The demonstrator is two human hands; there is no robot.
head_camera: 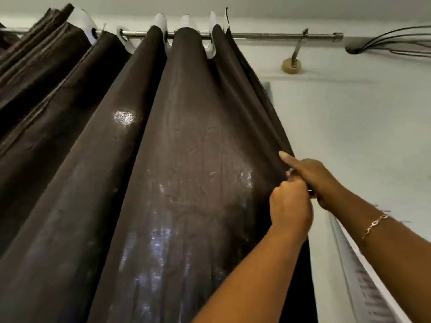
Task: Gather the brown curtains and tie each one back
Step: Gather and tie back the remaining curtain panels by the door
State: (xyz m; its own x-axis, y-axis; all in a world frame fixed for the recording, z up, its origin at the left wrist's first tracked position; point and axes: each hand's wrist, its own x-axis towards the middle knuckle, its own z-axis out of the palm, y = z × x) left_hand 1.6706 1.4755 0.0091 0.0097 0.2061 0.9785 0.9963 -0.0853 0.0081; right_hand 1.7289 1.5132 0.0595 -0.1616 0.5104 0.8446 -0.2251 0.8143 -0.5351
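A dark brown curtain [182, 159] hangs in deep folds from a metal rod [268, 36] by white eyelet rings, seen from below. Both hands meet at its right edge, about mid-height. My right hand [312, 178], with a bracelet on its wrist, grips the curtain's edge with the thumb laid up along the fabric. My left hand [290, 203] is curled just below and left of it, pinching the same edge. A second brown curtain [30, 66] is bunched at the upper left.
The rod's bracket [292, 62] is fixed to the white wall on the right. A bundle of dark cables [384, 43] runs along the upper right. A white ledge or frame [363, 276] slopes down at the lower right.
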